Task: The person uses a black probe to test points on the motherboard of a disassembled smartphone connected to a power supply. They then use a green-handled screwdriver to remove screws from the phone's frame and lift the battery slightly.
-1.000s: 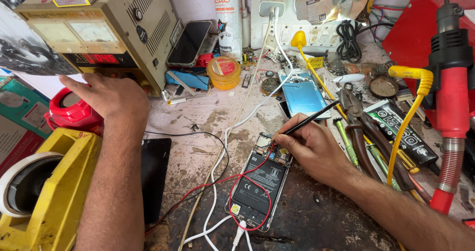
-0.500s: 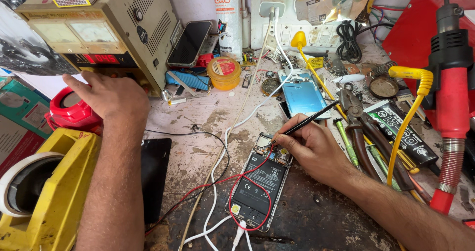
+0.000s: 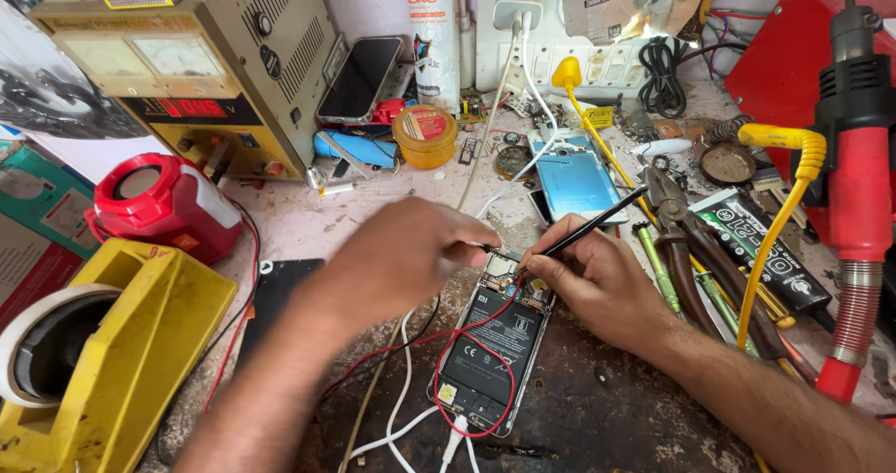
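Observation:
An opened phone (image 3: 490, 352) lies back-up on the dark bench mat, its black battery and upper circuit board exposed, with a red wire looping over it and white cables at its lower end. My right hand (image 3: 597, 282) holds a thin black probe (image 3: 597, 223) like a pen, tip down on the board near the phone's top. My left hand (image 3: 401, 258) is at the phone's top left corner, fingers pinched together against the board; whether something small is between them is hidden.
A beige bench power supply (image 3: 201, 62) stands at the back left, a red round speaker (image 3: 168, 202) and a yellow tape dispenser (image 3: 103, 352) in front of it. A red hot-air gun (image 3: 854, 174), pliers (image 3: 677, 240) and a blue-backed phone (image 3: 574, 179) lie right.
My left hand has come down from the power supply at the left to the top of the opened phone. My right hand and the probe have stayed put.

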